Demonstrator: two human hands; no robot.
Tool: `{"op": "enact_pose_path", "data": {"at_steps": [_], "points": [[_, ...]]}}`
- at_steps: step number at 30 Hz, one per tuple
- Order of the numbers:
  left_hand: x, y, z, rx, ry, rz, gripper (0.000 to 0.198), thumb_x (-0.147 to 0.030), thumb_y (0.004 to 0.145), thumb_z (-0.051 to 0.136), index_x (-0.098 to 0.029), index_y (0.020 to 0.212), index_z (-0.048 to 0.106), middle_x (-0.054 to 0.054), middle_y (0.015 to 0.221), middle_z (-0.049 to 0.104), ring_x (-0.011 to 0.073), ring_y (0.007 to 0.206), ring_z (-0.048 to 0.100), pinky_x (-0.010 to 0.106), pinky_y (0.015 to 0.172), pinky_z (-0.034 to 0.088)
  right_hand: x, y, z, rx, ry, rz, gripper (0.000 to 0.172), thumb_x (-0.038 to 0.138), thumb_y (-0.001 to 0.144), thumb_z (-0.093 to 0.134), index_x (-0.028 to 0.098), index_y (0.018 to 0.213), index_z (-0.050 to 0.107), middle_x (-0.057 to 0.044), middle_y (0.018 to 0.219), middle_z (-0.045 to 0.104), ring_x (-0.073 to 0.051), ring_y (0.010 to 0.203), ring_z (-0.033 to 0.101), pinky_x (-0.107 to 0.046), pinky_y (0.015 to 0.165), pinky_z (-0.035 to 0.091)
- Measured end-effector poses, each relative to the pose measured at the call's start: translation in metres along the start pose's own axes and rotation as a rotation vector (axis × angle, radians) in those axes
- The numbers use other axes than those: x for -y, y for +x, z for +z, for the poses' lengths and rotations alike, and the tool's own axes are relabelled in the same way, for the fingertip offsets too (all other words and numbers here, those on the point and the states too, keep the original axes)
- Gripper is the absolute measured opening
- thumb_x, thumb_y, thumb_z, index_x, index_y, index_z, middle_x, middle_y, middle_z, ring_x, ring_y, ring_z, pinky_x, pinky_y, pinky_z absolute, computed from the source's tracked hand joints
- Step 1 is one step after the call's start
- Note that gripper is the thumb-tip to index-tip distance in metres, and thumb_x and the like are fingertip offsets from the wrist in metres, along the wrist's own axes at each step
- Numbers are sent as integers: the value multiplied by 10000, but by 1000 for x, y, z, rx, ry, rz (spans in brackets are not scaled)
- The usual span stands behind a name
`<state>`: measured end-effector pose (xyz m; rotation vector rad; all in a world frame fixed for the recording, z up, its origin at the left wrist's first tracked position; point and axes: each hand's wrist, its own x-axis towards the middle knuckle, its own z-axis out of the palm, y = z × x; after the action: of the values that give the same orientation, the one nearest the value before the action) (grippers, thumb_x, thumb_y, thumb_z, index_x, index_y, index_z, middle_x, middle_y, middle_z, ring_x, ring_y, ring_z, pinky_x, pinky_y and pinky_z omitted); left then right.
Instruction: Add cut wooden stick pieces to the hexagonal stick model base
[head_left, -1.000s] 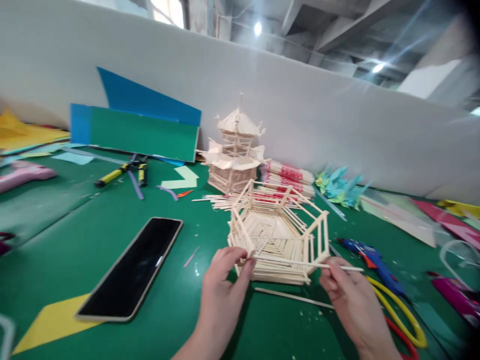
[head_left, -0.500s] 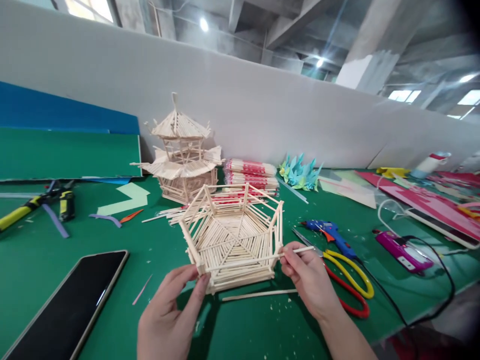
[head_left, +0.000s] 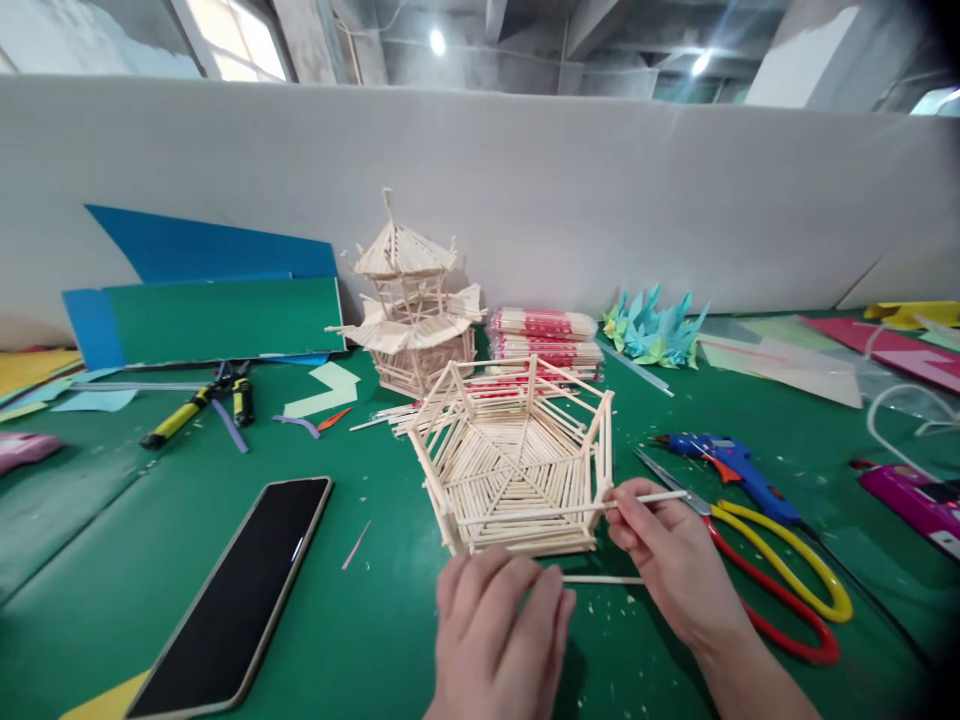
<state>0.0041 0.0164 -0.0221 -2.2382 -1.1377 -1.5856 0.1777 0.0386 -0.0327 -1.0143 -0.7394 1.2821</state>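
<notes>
A shallow six-sided frame of thin wooden sticks [head_left: 517,470], with a slatted bottom, stands on the green table. My right hand [head_left: 667,560] pinches a wooden stick [head_left: 645,499], which lies along the frame's near upper side and sticks out past the right corner. In front of the frame is my left hand [head_left: 502,630], back towards me, fingers curled downward and close together. It covers the left part of a loose stick [head_left: 604,580] on the table. Its fingertips are hidden, so I cannot tell whether it grips that stick.
Behind stands a stick pagoda [head_left: 412,310] beside bagged stick bundles [head_left: 544,330] and blue paper leaves [head_left: 652,330]. To the right lie scissors [head_left: 780,560] and a blue glue gun [head_left: 735,465] with a cable. A phone [head_left: 240,590] and pliers [head_left: 180,415] lie to the left.
My left hand has let go of the frame's near left corner and moved right and towards me, over the loose stick. My right hand keeps its pinch. The view has turned left.
</notes>
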Motion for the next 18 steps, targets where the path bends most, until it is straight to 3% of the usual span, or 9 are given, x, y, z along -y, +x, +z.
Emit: {"op": "enact_pose_path", "data": {"at_steps": [2, 8, 18], "points": [[-6, 8, 13, -18, 58, 46, 101, -147, 823, 533, -162, 846, 630, 36, 744, 676, 187, 745, 577, 355, 746, 413, 0, 1, 1, -5, -7, -9, 181, 345, 716, 688, 185, 700, 607, 35, 596, 557, -50, 515, 408, -163, 487, 313], [0, 33, 30, 285, 181, 116, 162, -189, 799, 564, -110, 921, 635, 94, 902, 697, 258, 875, 586, 377, 765, 418, -2, 4, 1, -17, -38, -41, 197, 359, 720, 679, 180, 714, 597, 21, 617, 563, -67, 527, 406, -192, 489, 310], [-1, 41, 40, 539, 62, 1, 166, -171, 857, 447, -191, 892, 608, 22, 768, 669, 189, 711, 572, 352, 675, 331, -1, 4, 2, -1, -28, -46, 192, 358, 736, 661, 181, 700, 596, 17, 603, 564, -77, 517, 396, -211, 495, 307]]}}
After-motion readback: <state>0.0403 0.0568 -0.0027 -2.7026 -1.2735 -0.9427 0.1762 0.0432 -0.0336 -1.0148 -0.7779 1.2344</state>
